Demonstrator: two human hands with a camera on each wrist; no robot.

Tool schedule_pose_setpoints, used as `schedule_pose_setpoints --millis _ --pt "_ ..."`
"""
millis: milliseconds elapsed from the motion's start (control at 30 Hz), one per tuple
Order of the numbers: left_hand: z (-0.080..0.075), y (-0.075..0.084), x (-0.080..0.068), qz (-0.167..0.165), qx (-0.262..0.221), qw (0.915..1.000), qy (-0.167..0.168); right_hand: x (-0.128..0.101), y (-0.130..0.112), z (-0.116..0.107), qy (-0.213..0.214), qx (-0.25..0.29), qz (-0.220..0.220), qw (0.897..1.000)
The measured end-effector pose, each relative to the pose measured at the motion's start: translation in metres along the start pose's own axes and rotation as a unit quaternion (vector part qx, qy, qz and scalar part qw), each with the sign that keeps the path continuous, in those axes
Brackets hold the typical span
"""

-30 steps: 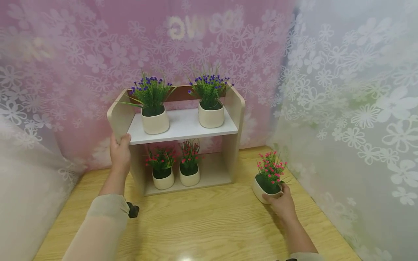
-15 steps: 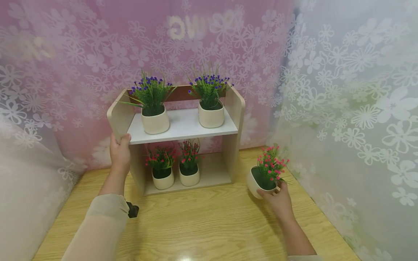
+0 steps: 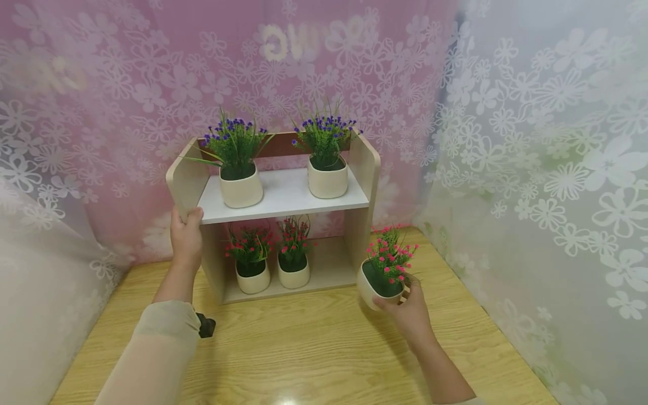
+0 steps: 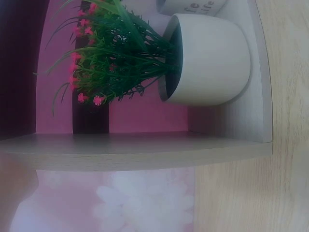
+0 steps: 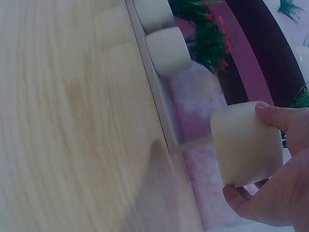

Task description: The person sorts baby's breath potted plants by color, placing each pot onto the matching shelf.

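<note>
My right hand holds a cream pot of pink artificial flowers, thumb on its near side, just right of the shelf's right panel. In the right wrist view this pot hangs over the table, tilted, with fingers along its far side. With the left hand I grip the left panel of a two-tier wooden shelf, thumb over its front edge. Two pots of pink flowers, a left one and a middle one, stand on the lower tier. On the upper tier are two purple-flowered pots, left and right.
The shelf stands on a wood-grain table against a pink floral curtain. A pale floral curtain borders the table on the right. Bare lower-tier board shows right of the middle pot.
My right hand has lifted the pink flowerpot and carried it left toward the shelf's right side, with the pot tilting. The left hand has stayed on the shelf panel.
</note>
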State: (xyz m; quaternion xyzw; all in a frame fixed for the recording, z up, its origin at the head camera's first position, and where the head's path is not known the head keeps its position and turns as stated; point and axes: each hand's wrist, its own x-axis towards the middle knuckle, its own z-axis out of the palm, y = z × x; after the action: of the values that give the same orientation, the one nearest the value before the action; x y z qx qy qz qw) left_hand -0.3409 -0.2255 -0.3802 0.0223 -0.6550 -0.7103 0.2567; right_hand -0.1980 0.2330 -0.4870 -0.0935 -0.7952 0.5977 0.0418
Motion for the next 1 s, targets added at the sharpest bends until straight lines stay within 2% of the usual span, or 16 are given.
schedule_pose_setpoints --millis 300,567,767,1000 --pt "0.001 0.001 0.000 -0.001 0.006 0.9999 0.009 -0.002 0.003 0.029 -0.021 0.004 -0.020 1.000" --pt "0.001 0.000 0.000 0.000 0.004 1.0000 0.009 0.008 0.009 0.056 -0.031 -0.001 -0.060 0.998" --pt "0.000 0.000 0.000 0.003 -0.010 0.9999 -0.002 0.020 0.011 0.079 -0.018 -0.028 -0.081 0.996" --pt "-0.001 0.000 0.000 0.002 -0.005 1.0000 -0.004 0.031 0.017 0.100 0.008 -0.060 -0.094 0.994"
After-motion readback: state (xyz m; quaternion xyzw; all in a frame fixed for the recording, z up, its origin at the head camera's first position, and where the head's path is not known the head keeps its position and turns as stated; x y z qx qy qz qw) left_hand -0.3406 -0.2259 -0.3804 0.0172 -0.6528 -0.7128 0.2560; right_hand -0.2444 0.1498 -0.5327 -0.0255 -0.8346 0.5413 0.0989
